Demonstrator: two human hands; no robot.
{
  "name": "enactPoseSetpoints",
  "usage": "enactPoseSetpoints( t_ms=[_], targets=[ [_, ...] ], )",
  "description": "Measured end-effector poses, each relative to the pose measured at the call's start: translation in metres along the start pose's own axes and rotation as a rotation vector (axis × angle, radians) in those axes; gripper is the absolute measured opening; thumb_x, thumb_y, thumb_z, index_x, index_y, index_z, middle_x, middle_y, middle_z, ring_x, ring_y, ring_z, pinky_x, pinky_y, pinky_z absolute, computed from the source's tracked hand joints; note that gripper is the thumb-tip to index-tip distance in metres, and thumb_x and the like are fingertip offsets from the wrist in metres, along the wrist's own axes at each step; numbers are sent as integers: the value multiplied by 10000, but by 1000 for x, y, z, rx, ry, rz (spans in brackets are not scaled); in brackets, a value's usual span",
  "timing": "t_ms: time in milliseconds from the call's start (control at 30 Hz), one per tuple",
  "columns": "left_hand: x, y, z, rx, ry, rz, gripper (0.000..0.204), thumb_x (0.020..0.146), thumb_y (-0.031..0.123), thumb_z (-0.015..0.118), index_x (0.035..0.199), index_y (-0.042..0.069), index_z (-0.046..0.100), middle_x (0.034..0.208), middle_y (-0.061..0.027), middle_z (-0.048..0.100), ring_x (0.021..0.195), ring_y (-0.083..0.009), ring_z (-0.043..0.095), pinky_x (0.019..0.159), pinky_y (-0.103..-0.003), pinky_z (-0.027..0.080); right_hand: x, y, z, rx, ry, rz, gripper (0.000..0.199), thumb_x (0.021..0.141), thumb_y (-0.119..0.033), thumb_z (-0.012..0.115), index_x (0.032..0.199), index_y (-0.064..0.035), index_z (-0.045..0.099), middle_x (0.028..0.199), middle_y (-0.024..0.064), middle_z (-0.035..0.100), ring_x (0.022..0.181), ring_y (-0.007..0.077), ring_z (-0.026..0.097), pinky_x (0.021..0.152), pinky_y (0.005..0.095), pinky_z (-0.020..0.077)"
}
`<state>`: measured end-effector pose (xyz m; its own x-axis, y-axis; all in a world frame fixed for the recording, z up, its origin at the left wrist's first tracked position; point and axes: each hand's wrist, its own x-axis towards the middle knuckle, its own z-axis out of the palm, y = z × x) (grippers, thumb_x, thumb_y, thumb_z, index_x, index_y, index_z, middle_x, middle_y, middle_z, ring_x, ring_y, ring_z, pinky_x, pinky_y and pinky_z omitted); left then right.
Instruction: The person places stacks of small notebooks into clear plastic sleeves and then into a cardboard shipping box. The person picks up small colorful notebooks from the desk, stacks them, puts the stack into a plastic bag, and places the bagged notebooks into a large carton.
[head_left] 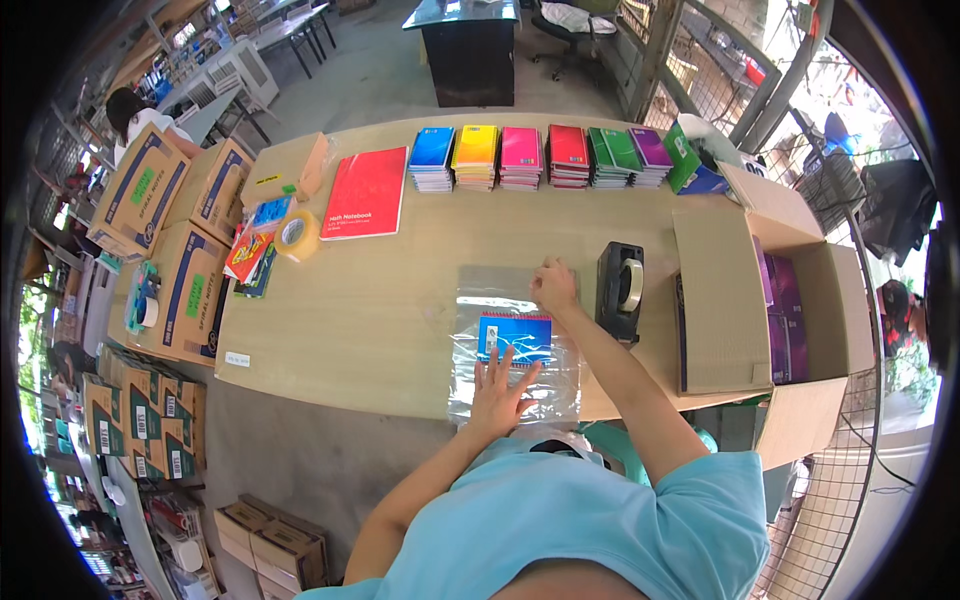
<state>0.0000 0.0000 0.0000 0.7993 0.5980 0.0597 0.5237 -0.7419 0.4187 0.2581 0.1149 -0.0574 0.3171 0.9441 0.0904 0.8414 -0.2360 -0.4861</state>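
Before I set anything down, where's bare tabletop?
Widest patch: between the large red notebook and the clear plastic bag. Another strip: between the small-notebook row and the right hand. Crowded: far edge, and the right end with tape dispenser and open carton.

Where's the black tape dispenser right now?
The black dispenser sits on the table, right of centre in the head view, between the right hand and the open carton.

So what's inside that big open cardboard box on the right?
The cardboard box holds purple items, too unclear to identify. Its left flap covers part of the inside, and anything beneath the purple items is hidden.
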Motion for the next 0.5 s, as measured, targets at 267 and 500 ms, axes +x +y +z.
enactPoseSetpoints(
  t_ms=[267,500],
  targets=[
    [5,4,2,14,36,16,767,839,455,703,1514,393,344,1595,-190,185,1459,-476,164,1120,-686,160,5,-13,-9,48,132,-26,65,640,-140,717,700,-144,692,928,23,609,1034,286,534,853,483,422],
    [2,11,-9,-42,90,19,759,821,313,746,1493,353,396,1579,-200,224,1439,-482,214,1078,-722,208,11,-18,-16,99,211,-165,64,679,-110,705,663,-132,647,940,19,590,1017,276,537,823,482,401]
  ],
)
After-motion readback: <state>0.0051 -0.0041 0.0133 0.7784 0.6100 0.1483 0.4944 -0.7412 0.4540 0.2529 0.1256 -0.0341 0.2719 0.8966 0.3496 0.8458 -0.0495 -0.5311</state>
